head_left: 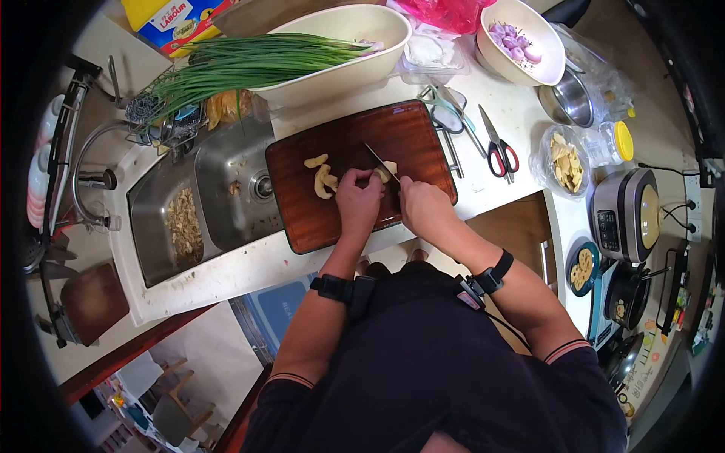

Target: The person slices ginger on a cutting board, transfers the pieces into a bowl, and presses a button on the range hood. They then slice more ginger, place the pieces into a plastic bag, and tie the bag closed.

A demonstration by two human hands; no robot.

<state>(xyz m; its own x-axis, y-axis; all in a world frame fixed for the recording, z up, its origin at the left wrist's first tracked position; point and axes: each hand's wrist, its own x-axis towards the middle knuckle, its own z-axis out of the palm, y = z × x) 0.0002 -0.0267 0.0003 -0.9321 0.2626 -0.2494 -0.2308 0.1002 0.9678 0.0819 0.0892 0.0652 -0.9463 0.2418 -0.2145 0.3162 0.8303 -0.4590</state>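
Note:
A dark red-brown cutting board (pixel 302 215) lies on the white counter. My right hand (pixel 424 209) is closed around the handle of a knife (pixel 375 155), whose blade points up and to the left. Against the blade, near the board's middle, is a pale yellow piece of food (pixel 389 167). My left hand (pixel 359 200) has its fingers pinched at the left side of this piece, holding it on the board. Several yellowish peeled pieces (pixel 325 181) lie to the left of my left hand.
Left of the board is a double steel sink (pixel 230 215) with scraps in it. Behind stands a long tub (pixel 317 87) of green stalks. Scissors (pixel 495 147), a bowl of purple bulbs (pixel 544 34), a bag of yellow slices (pixel 565 164) and a cooker (pixel 625 215) are at the right.

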